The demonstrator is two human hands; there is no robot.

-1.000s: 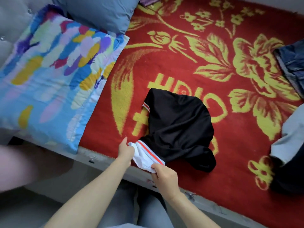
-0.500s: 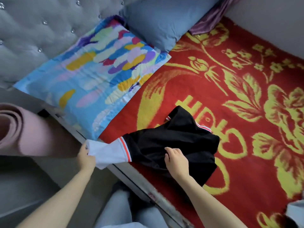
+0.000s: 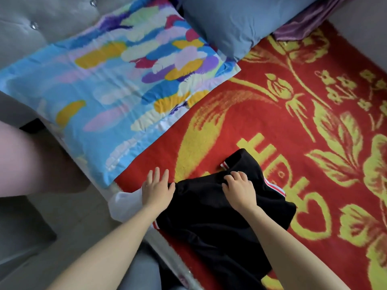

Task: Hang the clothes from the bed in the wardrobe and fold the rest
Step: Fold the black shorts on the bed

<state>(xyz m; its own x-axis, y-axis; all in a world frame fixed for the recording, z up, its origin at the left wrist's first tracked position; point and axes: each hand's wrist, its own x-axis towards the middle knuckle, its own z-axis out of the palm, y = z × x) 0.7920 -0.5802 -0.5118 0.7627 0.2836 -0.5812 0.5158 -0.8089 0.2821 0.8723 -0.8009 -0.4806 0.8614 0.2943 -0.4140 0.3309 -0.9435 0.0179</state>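
Black shirt point(image 3: 209, 216) lies on the red blanket point(image 3: 314, 126) near the front edge of the bed, partly crumpled, with its lower part hanging off the edge toward the person. Red-and-white striped trim shows at a cuff on the far side and along the right edge. White sleeve point(image 3: 123, 204) sticks out to the left of the shirt and droops over the bed edge.

Left hand point(image 3: 157, 189) lies flat, palm down, fingers straight and slightly spread. It presses where the white sleeve meets the black cloth, fingertips reaching onto the blanket. Right hand point(image 3: 238, 189) sits on top of the black shirt near its middle, fingers curled down into the cloth and bunching a fold. Thumb not clearly seen. Both forearms are bare.

The blanket has a yellow flower and heart pattern. A colourful pillow point(image 3: 125, 80), blue with yellow, pink and purple blotches, lies at the head of the bed on the left, its corner just beside the left hand. A grey-blue pillow point(image 3: 240, 21) sits behind it, overlapping its far corner. Purple cloth point(image 3: 303, 28) is tucked beside the grey-blue pillow. Grey tufted headboard point(image 3: 31, 24) at top left. Pink rolled thing point(image 3: 21, 160) at the left edge, blurred, can't tell what it is. Person's knees in grey-blue trousers point(image 3: 142, 268) at the bottom, against the bed frame point(image 3: 178, 258).
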